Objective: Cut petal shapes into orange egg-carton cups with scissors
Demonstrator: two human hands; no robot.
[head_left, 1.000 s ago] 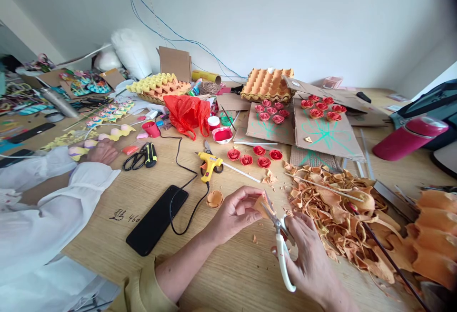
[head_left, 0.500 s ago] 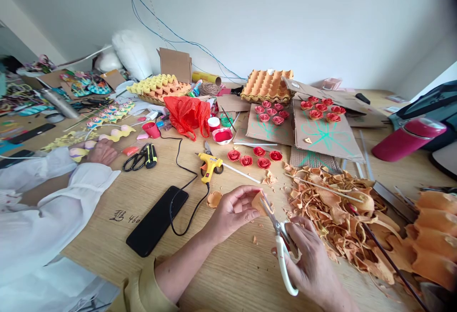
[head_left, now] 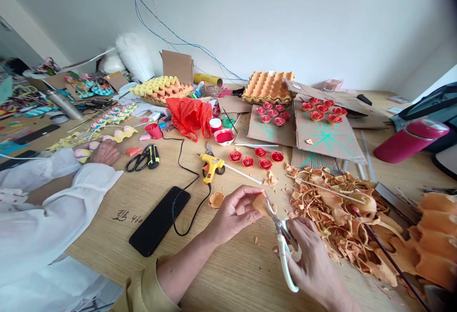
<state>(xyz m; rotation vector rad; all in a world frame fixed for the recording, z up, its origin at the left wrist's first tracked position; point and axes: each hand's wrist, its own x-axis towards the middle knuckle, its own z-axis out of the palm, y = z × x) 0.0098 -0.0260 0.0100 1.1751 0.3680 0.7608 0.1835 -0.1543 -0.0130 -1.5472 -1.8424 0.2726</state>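
Observation:
My left hand (head_left: pixel 233 214) pinches a small piece of orange egg carton (head_left: pixel 262 204) between thumb and fingers. White-handled scissors (head_left: pixel 284 255) are gripped in my right hand (head_left: pixel 312 257), their blades at the edge of that piece. A cut carton cup (head_left: pixel 216 200) shaped like a flower lies left of my left hand. Beyond my hands sit several red paper roses (head_left: pixel 265 164) on the table. To the right spreads a heap of orange carton scraps (head_left: pixel 332 207).
A yellow glue gun (head_left: pixel 213 167) with its cord and a black phone (head_left: pixel 159 220) lie to the left. Farther back are a dish of red paint (head_left: pixel 224 136), a red plastic bag (head_left: pixel 188 116) and cardboard sheets (head_left: pixel 328 143) bearing roses. A co-worker's hand (head_left: pixel 106 153) rests at the left.
The view has shifted slightly, so everything sits a little farther right. My hands keep hold of the carton piece and the scissors, with little other visible movement.

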